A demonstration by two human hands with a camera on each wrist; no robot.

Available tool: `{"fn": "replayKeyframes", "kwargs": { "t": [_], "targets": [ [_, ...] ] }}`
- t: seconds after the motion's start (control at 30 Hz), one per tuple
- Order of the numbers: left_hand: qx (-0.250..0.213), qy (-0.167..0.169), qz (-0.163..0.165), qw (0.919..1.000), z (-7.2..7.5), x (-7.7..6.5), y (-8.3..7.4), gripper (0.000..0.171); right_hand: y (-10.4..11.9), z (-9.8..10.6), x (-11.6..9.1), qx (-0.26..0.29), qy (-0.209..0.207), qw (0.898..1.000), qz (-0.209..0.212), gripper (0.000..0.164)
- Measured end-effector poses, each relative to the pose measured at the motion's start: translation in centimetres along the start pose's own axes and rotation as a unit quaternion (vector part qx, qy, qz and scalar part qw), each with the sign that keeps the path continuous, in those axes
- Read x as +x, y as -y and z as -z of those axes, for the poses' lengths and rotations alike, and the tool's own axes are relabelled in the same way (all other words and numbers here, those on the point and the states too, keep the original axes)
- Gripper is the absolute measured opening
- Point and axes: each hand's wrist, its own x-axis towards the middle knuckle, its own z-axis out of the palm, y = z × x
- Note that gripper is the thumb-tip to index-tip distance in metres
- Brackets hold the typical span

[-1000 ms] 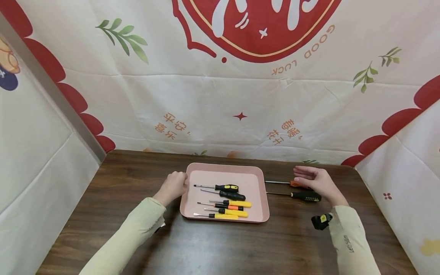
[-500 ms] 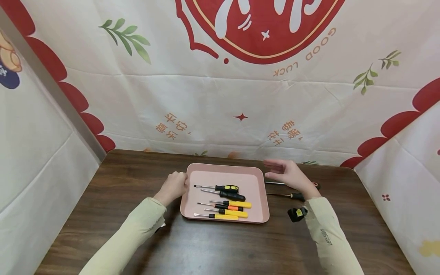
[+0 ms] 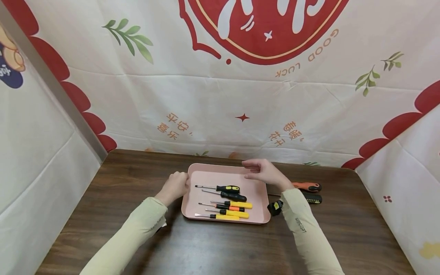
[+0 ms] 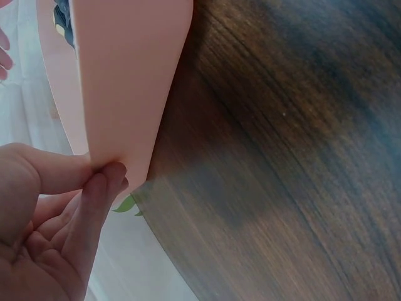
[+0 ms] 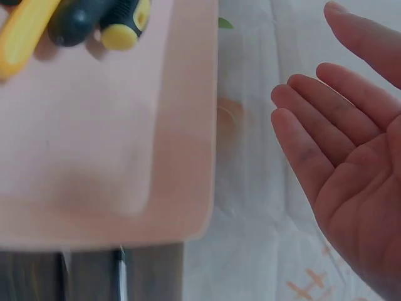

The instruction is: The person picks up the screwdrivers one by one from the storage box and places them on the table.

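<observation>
One left hand (image 3: 174, 186) is pinching the wall of one pink tray (image 3: 213, 178) at its left side; the left wrist view is showing the fingers (image 4: 114, 172) closing on that wall, a grip the head view is mostly hiding. One right hand (image 3: 266, 172) is hovering by the tray's far right corner, fingers extended and released; the right wrist view alone is showing the bare palm, apart from the tray.

Six screwdrivers are lying in the tray, handles to the right: two black ones (image 3: 233, 196) on the far side, three yellow ones (image 3: 237, 214) nearer, and one orange-and-black one (image 3: 237, 209) among the yellow. Two more, one orange (image 3: 307, 186) and one black (image 3: 313, 198), are lying on the table (image 3: 206, 248) just right of the tray. The right sleeve (image 3: 306, 229) is partly covering these two in the head view, while the right wrist view is showing two shafts beside the tray.
</observation>
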Motion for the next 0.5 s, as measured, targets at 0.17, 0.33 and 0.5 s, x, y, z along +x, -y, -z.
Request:
{"fn": "replayKeyframes", "kwargs": {
  "t": [0.17, 0.33, 0.5],
  "targets": [
    [0.001, 0.006, 0.003, 1.0, 0.0, 0.1, 0.0, 0.019, -0.5, -1.3, 1.0, 0.007, 0.016, 1.0, -0.015, 0.049],
    [0.0, 0.01, 0.006, 0.9999, 0.1, 0.0, -0.1, 0.018, -1.2, -2.5, 1.6, 0.005, 0.035, 0.999, -0.021, 0.048],
    [0.003, 0.006, 0.001, 1.0, 0.1, 0.1, -0.1, 0.018, -1.8, -3.6, 2.0, 0.011, 0.053, 0.997, -0.059, 0.049]
  ]
}}
